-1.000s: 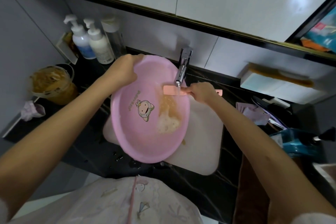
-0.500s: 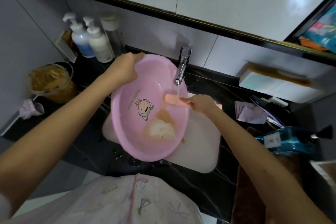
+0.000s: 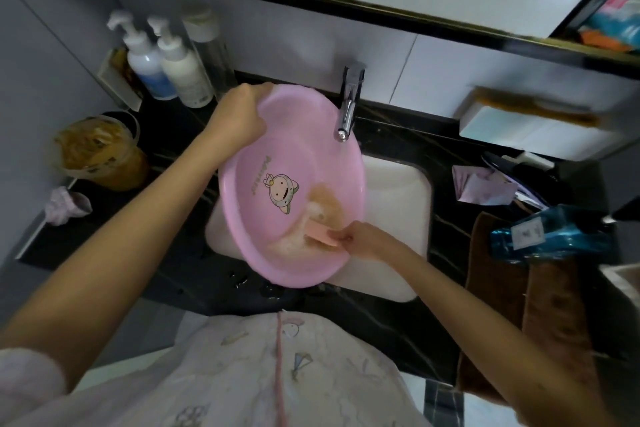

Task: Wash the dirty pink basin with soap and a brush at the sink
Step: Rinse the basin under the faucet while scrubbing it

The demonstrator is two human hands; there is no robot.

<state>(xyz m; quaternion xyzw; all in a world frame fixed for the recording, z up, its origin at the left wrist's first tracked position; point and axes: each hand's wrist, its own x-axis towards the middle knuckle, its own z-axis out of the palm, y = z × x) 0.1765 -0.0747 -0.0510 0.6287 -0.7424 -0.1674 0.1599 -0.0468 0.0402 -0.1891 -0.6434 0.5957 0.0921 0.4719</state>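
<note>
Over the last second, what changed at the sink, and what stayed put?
The right hand carried the pink brush from under the faucet down into the pink basin, onto the brown suds near its lower rim. The left hand still grips the basin's far rim, tilted over the sink.

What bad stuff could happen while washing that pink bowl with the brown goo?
Only the left hand grips the tilted pink basin by its rim; soapy, it might slip. The brown suds pool near the low edge, which overhangs the black counter, so the brush in the right hand may slosh them outside the sink.
</note>
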